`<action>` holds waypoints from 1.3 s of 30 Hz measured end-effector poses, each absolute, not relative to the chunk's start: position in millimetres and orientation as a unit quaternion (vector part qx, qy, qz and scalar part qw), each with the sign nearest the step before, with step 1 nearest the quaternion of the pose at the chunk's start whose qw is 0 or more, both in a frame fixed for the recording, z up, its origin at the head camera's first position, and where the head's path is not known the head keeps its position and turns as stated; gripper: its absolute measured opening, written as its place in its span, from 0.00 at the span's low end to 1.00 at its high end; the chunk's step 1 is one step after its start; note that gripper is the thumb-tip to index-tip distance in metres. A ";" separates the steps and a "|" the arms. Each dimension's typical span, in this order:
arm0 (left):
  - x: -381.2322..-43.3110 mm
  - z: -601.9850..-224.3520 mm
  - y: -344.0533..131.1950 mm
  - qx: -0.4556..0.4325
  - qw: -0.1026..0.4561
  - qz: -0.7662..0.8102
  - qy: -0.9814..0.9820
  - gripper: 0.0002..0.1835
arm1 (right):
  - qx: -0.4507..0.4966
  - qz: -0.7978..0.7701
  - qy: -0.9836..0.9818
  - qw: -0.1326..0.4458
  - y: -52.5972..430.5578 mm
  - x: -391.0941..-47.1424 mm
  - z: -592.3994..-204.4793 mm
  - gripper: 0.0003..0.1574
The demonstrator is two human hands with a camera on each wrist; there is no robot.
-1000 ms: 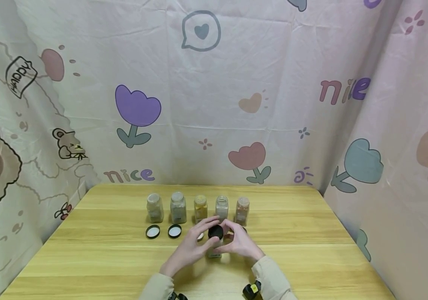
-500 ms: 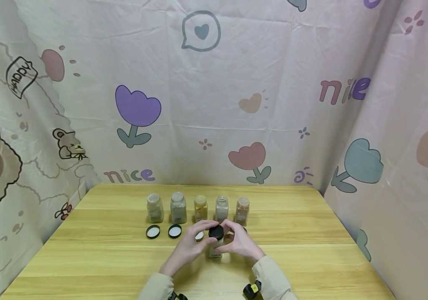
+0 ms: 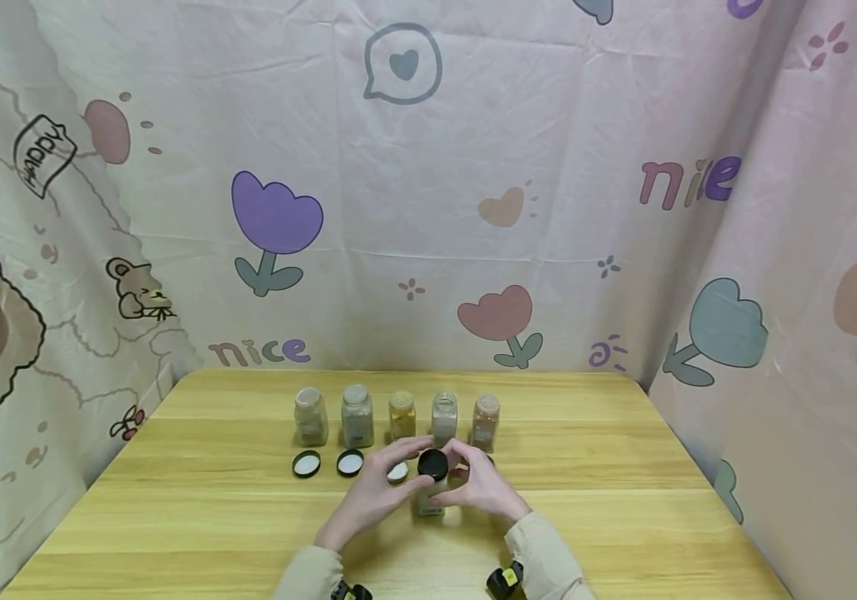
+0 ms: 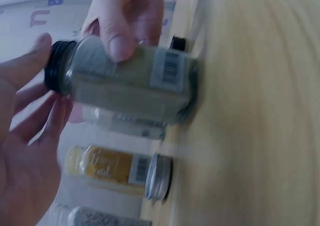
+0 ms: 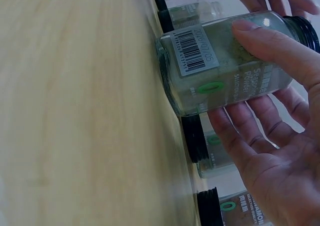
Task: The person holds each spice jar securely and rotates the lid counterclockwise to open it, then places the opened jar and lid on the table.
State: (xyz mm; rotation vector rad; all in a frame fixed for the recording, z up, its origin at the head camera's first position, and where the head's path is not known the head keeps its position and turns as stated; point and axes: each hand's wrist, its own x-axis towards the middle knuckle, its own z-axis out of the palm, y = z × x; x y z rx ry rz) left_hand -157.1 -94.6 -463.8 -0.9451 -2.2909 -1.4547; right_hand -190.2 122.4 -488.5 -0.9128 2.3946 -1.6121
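Observation:
A glass seasoning jar [image 5: 227, 61] with greenish-beige powder, a barcode label and a black lid [image 3: 433, 465] stands upright on the table, nearest the person. My right hand [image 3: 479, 485] grips its body, thumb on the near side and fingers round the far side. At the top, my left hand [image 3: 379, 487] holds the black lid between thumb and fingers, as the left wrist view shows: the thumb [image 4: 37, 53] lies on one side of the lid and the fingertips on the other. The lid sits on the jar's neck.
Several spice jars stand in a row behind the hands, including a yellow jar [image 3: 402, 417] and a reddish-brown jar [image 3: 485, 422]. Two black-rimmed lids [image 3: 306, 464] lie upturned before the left jars. A silver-rimmed lid [image 4: 159, 177] lies before the yellow jar.
My left fingers have shifted round the lid and back slightly to the left, showing more of its top. The right hand and jar have stayed in place.

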 end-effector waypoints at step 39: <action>-157.6 -464.5 -97.8 -0.358 0.057 -0.505 -0.783 0.27 | -0.311 -0.546 0.777 0.049 122.4 -189.2 -485.9 0.27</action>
